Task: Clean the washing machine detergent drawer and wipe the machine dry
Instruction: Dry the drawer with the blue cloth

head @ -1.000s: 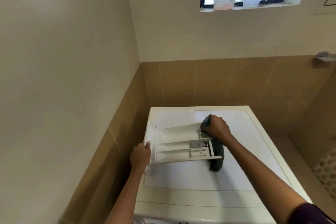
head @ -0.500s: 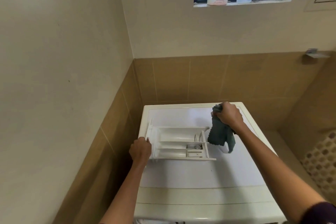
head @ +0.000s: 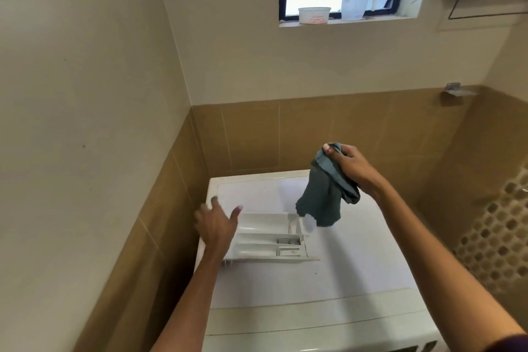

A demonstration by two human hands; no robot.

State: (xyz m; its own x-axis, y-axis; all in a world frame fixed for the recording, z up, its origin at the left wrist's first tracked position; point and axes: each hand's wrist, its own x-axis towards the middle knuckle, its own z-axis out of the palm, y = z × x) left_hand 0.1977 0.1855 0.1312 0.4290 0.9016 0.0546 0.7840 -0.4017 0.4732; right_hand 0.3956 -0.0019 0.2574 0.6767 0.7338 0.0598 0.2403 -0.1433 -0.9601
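The white detergent drawer [head: 268,240] lies on top of the white washing machine [head: 343,274], its compartments facing up. My left hand [head: 215,224] hovers over the drawer's left end with fingers spread, holding nothing. My right hand [head: 350,167] is raised above the machine's back right and grips the top of a dark grey-green cloth [head: 323,197]. The cloth hangs down, its lower edge just above the drawer's right end.
The machine stands in a corner with a tan tiled wall [head: 160,208] at its left and back. A window sill [head: 337,21] high up holds a small tub and a white container. A patterned screen [head: 497,243] is at the right.
My right hand lifted the cloth off the drawer's right end and raised it up and to the right. My left hand let go of the drawer's left end and opened.
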